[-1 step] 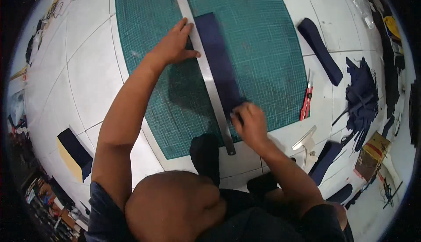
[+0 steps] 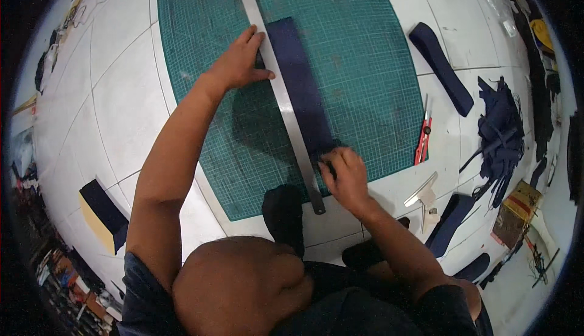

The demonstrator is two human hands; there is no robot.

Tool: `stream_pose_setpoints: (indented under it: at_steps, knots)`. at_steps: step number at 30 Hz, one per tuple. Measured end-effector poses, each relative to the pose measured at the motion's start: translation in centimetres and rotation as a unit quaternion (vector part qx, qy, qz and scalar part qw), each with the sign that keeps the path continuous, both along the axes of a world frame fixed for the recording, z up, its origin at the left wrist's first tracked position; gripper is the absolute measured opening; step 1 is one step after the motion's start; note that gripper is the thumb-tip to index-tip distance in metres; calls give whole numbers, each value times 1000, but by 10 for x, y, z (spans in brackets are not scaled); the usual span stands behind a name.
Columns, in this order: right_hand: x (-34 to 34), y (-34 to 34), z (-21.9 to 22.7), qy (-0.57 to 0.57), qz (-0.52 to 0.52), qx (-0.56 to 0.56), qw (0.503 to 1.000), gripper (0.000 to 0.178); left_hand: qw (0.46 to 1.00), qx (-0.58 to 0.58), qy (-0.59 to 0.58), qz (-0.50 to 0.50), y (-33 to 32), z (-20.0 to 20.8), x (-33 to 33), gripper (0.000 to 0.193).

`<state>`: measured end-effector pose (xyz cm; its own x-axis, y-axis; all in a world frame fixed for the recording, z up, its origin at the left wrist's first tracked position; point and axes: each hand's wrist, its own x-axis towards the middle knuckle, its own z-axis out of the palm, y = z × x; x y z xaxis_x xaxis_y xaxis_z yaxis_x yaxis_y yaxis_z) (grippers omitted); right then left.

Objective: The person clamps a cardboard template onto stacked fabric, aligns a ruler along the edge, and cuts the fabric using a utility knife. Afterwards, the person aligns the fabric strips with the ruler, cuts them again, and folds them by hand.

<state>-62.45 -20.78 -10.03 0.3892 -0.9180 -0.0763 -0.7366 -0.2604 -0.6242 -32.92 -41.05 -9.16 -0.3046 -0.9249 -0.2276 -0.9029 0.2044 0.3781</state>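
The left hand [image 2: 238, 62], splayed rather than clenched, presses its fingertips on the metal ruler [image 2: 290, 124], which lies along the left edge of the navy cloth strip [image 2: 301, 83] on the green cutting mat [image 2: 359, 71]. The right hand [image 2: 348, 176] is half curled at the strip's lower end, just beside the ruler, and whether its fingers pinch the cloth I cannot tell. A red cutter [image 2: 423, 142] lies at the mat's right edge, near a looped navy band [image 2: 443, 70]

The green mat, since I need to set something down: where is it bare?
Bare: the green mat between the navy strip and red cutter; also left of the left hand. Crowded: along the metal ruler, and around the right hand.
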Motion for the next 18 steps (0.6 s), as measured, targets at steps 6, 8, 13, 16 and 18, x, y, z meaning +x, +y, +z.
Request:
stream_pose_setpoints:
  at_steps: [6, 8, 13, 16, 18]
  knots:
    - [6, 11, -3, -36, -16, -92, 995, 22, 1000, 19, -21, 8, -2, 6, -2, 101]
    - [18, 11, 1, -37, -29, -59, 997, 20, 1000, 21, -14, 13, -1, 6, -2, 100]
    - [33, 14, -9, -50, -106, 6, 993, 19, 999, 28, -31, -2, -4, 5, 0, 103]
    - [33, 14, -13, -57, -120, 23, 991, 20, 999, 27, -37, -1, -4, 4, 0, 103]
    - [37, 14, -11, -35, -117, 48, 991, 20, 999, 30, -32, 0, -3, 4, 4, 104]
